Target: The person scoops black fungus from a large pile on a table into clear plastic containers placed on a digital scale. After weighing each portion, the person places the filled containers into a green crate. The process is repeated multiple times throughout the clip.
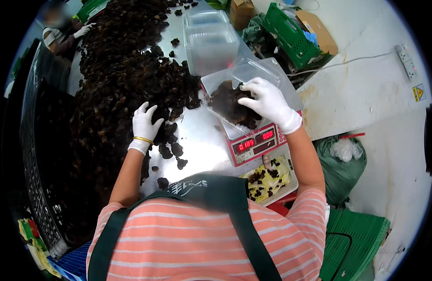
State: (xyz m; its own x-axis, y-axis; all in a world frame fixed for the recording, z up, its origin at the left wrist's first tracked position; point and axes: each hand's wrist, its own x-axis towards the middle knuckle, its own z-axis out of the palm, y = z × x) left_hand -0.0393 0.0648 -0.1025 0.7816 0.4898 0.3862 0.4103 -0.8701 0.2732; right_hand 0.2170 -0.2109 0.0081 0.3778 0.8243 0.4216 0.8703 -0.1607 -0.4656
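Note:
My left hand (145, 125), in a white glove, is at the near edge of a large heap of dark wood ear mushrooms (107, 95). Its fingers are spread, with nothing visible between them. My gloved right hand (266, 102) reaches over wood ear mushrooms (230, 102) in a clear plastic clamshell box. Its thumb and fingers curve onto them; whether they grip a piece is unclear. The box's clear lid (256, 72) is folded back on the far side. Beneath the box is a digital scale (255, 146) with a lit red display.
Stacked clear boxes (212, 45) stand beyond the scale. A shallow tray (289, 182) with mushroom scraps is below it. A black crate (43, 207) flanks the heap at left. A green crate (289, 38) and a green bag (338, 172) are at right. A gloved co-worker (59, 38) is far left.

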